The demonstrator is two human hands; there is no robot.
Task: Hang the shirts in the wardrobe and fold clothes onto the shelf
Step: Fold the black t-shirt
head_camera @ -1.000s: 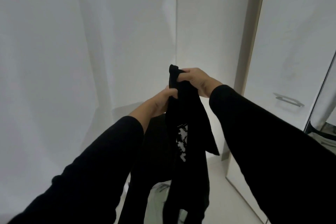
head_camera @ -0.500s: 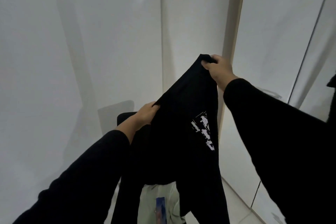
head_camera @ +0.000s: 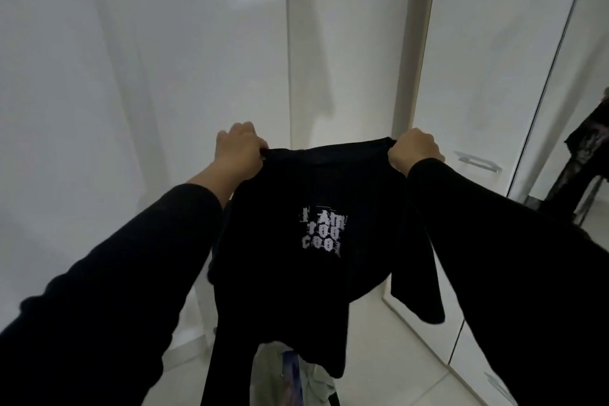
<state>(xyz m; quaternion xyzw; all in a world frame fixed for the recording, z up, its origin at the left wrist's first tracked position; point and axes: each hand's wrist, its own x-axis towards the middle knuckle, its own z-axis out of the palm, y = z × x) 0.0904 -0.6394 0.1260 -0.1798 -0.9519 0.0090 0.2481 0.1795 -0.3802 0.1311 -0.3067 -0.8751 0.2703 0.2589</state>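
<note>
White walls (head_camera: 164, 76); tiled floor (head_camera: 379, 356); mirror (head_camera: 580, 142) at right.

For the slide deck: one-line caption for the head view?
Left hand and right hand grip a black printed shirt by its shoulders, spread open before white wardrobe doors.

Both hands (head_camera: 239, 150) (head_camera: 416, 152) raised, fingers curled

White walls (head_camera: 131, 76) meet in a corner just above and behind the grip. Right of the grip stands a white cabinet door (head_camera: 494, 59) with a metal handle (head_camera: 478, 161). Below the grip, pale floor tiles (head_camera: 379, 349) show. The light is dim and even.
</note>
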